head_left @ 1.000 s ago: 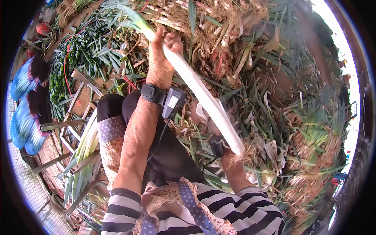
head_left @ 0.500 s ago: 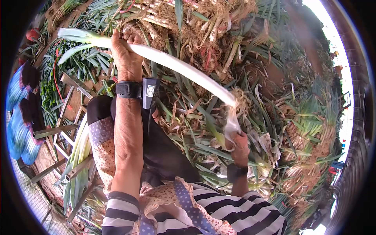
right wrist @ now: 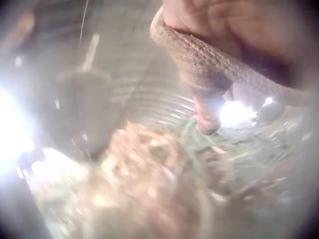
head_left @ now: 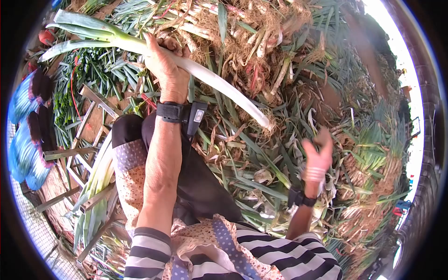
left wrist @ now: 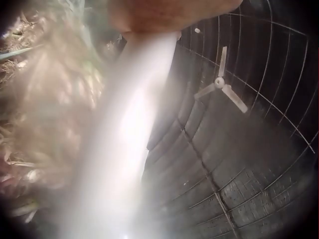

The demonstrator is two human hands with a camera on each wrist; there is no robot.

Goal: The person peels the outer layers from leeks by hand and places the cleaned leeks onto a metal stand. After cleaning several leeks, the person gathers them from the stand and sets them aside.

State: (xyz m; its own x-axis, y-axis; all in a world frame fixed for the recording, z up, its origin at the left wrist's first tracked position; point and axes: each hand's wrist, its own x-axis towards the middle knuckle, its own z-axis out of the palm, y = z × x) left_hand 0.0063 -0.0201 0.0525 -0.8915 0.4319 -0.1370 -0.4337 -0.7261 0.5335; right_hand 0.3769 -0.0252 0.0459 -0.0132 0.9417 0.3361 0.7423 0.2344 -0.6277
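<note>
The left hand [head_left: 166, 59] grips a long leek [head_left: 219, 83] near where its white stalk turns green. Green leaves fan out to the upper left, and the root end points to the lower right over the pile. In the left wrist view the white stalk [left wrist: 127, 119] runs down blurred from beneath the hand [left wrist: 174, 15]. The right hand [head_left: 318, 156], slightly blurred, is raised away from the leek with fingers spread and nothing visible in it. In the right wrist view part of that hand [right wrist: 224, 55] shows at the top, a band across it.
Leeks with tangled roots [head_left: 261, 42] lie at the top. Loose leaves and peelings [head_left: 261, 175] cover the ground ahead of the knees. A metal frame [head_left: 70, 154] with several leeks [head_left: 95, 196] stands at left; another leek heap [head_left: 373, 163] lies at right.
The right hand has moved off the root end, letting go of the pale peeled layer, and out to the right. The left hand, still gripping the leek, swung left and then slightly back right.
</note>
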